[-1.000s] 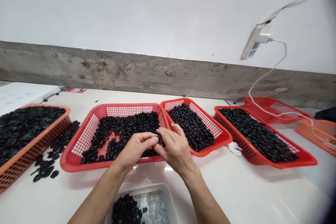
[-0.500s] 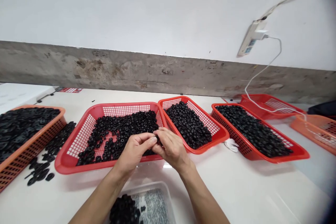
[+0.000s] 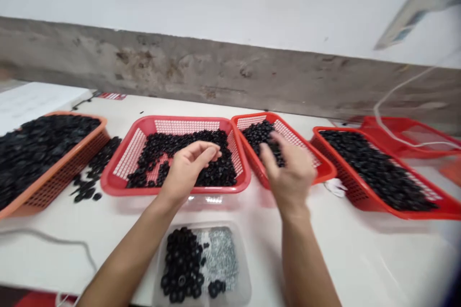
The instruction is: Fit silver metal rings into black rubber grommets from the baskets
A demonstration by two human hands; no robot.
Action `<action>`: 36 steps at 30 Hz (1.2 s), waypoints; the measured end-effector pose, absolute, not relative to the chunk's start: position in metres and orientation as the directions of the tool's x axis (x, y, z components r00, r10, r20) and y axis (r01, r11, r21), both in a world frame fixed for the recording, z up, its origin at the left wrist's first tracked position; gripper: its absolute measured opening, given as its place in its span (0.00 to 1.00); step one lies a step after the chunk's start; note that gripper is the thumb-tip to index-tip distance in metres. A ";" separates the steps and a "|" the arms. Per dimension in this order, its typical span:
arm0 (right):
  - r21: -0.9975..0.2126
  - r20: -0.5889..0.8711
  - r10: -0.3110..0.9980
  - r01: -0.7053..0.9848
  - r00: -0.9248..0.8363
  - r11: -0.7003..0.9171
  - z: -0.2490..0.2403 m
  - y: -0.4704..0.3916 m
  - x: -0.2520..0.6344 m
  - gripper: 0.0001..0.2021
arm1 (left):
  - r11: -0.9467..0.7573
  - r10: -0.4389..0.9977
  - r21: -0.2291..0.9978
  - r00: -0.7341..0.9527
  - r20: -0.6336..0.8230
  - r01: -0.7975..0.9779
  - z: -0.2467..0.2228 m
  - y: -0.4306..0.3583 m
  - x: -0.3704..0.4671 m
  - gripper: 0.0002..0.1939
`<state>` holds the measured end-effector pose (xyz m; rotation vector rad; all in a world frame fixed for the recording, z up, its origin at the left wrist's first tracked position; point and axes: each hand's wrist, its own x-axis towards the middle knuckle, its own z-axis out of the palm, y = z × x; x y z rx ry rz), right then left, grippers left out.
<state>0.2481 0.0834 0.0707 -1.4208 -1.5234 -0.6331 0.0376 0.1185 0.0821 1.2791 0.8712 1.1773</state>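
My left hand point(image 3: 192, 165) is over the front of a red basket point(image 3: 176, 191) of small black rings, thumb and fingertips pressed together; whatever they pinch is too small to make out. Blurred by motion, my right hand point(image 3: 291, 168) hovers at the front of a second red basket point(image 3: 326, 176) of black round parts, its thumb and fingers apart with nothing between them. Below my hands sits a clear plastic box point(image 3: 247, 278) holding black rings point(image 3: 182, 259) on its left and small silvery pieces point(image 3: 221, 254) on its right.
An orange basket point(image 3: 72, 158) of black parts stands at the left, beside loose black pieces point(image 3: 86, 189). Further right are another filled red basket point(image 3: 345, 182) and a red basket point(image 3: 396, 129) behind it. A white cable point(image 3: 387, 129) hangs there; a grey cable point(image 3: 50, 237) lies front left.
My hands have parted: the right moved away to the right and opened, while the left stays pinched. The view has tilted down, showing more of the clear box.
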 end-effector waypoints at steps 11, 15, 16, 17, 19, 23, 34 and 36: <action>-0.538 0.529 0.821 0.664 -0.213 0.519 0.086 0.051 0.212 0.04 | -0.149 0.964 0.929 0.160 0.213 -0.338 0.091 0.120 0.034 0.04; -0.514 0.150 0.707 0.557 -0.691 0.653 0.065 0.034 0.166 0.11 | -0.132 0.965 0.917 0.164 0.206 -0.377 0.097 0.118 0.031 0.04; -0.471 0.073 0.685 0.581 -0.725 0.664 0.057 0.030 0.154 0.12 | -0.128 0.964 0.914 0.169 0.206 -0.385 0.099 0.117 0.030 0.04; -0.408 0.011 0.682 0.619 -0.731 0.671 0.050 0.025 0.142 0.13 | -0.126 0.962 0.911 0.175 0.208 -0.393 0.100 0.116 0.029 0.03; -0.256 -0.077 0.709 0.701 -0.701 0.665 0.035 0.018 0.123 0.12 | -0.124 0.958 0.903 0.186 0.216 -0.410 0.102 0.113 0.027 0.03; -0.158 -0.158 0.754 0.770 -0.637 0.618 0.014 0.010 0.108 0.13 | -0.124 0.941 0.890 0.233 0.246 -0.438 0.109 0.102 0.024 0.03; -0.295 -0.056 0.846 0.818 -0.531 0.494 0.019 0.009 0.110 0.05 | -0.180 0.914 0.918 0.283 0.289 -0.355 0.119 0.051 0.009 0.06; -0.512 -0.008 0.873 0.752 -0.488 0.416 0.028 0.003 0.121 0.07 | -0.207 0.933 0.946 0.240 0.267 -0.249 0.108 0.036 -0.002 0.06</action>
